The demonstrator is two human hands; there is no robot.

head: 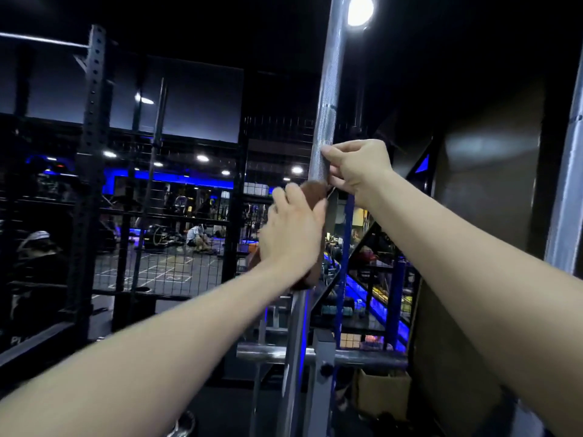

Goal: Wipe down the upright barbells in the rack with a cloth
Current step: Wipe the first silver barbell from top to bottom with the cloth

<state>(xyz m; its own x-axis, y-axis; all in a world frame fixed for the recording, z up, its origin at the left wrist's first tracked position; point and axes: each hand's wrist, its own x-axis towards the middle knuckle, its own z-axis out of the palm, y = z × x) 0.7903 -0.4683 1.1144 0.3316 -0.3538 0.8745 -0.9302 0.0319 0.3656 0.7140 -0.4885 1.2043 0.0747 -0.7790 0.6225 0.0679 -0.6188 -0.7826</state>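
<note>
An upright silver barbell (pixel 328 89) with knurled grip runs from the top of the view down through the middle. My left hand (pixel 291 234) is wrapped round a brown cloth (pixel 314 192) that covers the bar just below mid-height. My right hand (pixel 356 168) sits right above it, fingers curled round the bare bar, thumb against the knurling. Below the cloth the bar's lower shaft (pixel 295 348) continues downward. A second upright bar (pixel 568 184) shows at the right edge.
A black power rack post (pixel 91 146) and wire mesh fencing (pixel 176 247) stand to the left. A horizontal steel rail (pixel 271 354) crosses low behind the bar. A cardboard box (pixel 381 392) sits on the floor. People are on the gym floor far behind.
</note>
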